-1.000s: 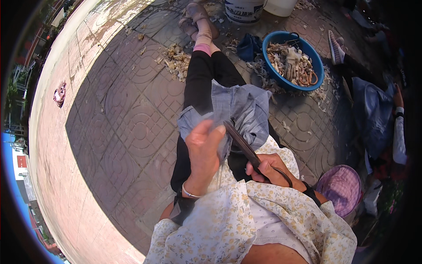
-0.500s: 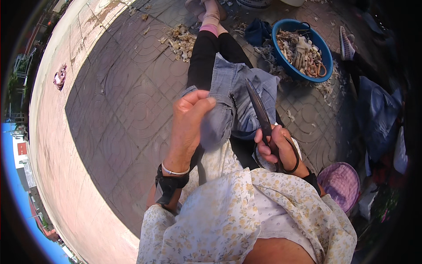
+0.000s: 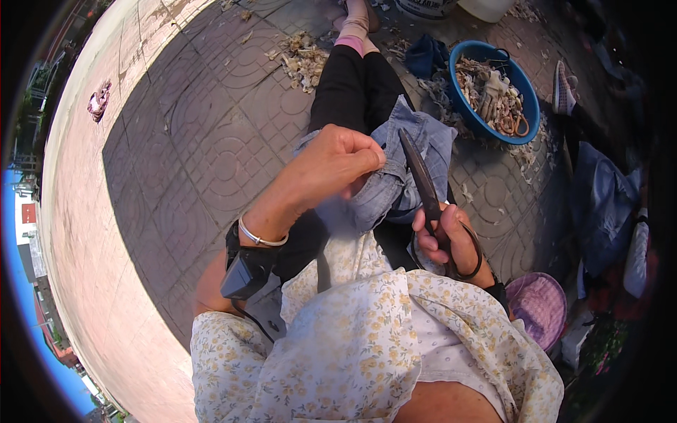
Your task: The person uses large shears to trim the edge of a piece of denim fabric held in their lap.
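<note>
Since the earlier frame the left hand (image 3: 331, 166) has moved rightward, its fingertips now nearer the scissors, and the worn blue-grey denim cloth (image 3: 431, 144) has shifted with it. Thumb and forefinger are pinched together on the cloth's edge; the hand itself covers the exact bit between them, and the other fingers are partly hidden. Just below, a blurred patch makes the denim's lower left side hard to read. The cloth lies bunched across legs in black trousers (image 3: 342, 88), whose feet are cut off by the upper edge. The right hand (image 3: 453, 240) is clamped around the dark metal scissors with looped handles (image 3: 417, 166), blades pointing up in front of the denim; fingers hide the pivot. Beyond stands a round blue plastic basin (image 3: 474, 125) of pale scraps, while a white plastic bucket (image 3: 427, 8) is cropped at the top and a co-worker's dark clothing at right melts into shadow
</note>
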### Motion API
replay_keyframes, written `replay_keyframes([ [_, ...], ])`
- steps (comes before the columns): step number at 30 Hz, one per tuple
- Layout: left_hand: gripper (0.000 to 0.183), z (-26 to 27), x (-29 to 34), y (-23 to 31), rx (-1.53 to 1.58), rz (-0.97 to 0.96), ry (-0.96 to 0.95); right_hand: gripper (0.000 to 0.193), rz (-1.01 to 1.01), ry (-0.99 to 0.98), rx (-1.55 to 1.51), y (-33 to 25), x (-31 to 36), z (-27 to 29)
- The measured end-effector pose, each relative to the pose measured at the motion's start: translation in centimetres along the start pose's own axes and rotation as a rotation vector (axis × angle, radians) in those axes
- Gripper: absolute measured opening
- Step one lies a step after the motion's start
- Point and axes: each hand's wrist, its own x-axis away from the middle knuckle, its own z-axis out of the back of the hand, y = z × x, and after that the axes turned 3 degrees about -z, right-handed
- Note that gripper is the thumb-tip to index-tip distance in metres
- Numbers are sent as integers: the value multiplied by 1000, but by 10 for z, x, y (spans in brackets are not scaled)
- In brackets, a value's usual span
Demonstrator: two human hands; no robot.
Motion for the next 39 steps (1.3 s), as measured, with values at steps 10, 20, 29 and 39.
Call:
replay_keyframes([
  [10,20,-8,8,2,-42,-6,30,53,-8,-18,-4,0,-2,-3],
  [20,9,-32,14,-48,183,-178,374,52,30,-38,36,0,3,0],
  [29,14,-37,14,-46,504,-175,293,52,129,-44,385,-13,16,9],
  [39,8,-41,16,-53,455,-152,338,51,-27,-85,254,-18,24,9],
])
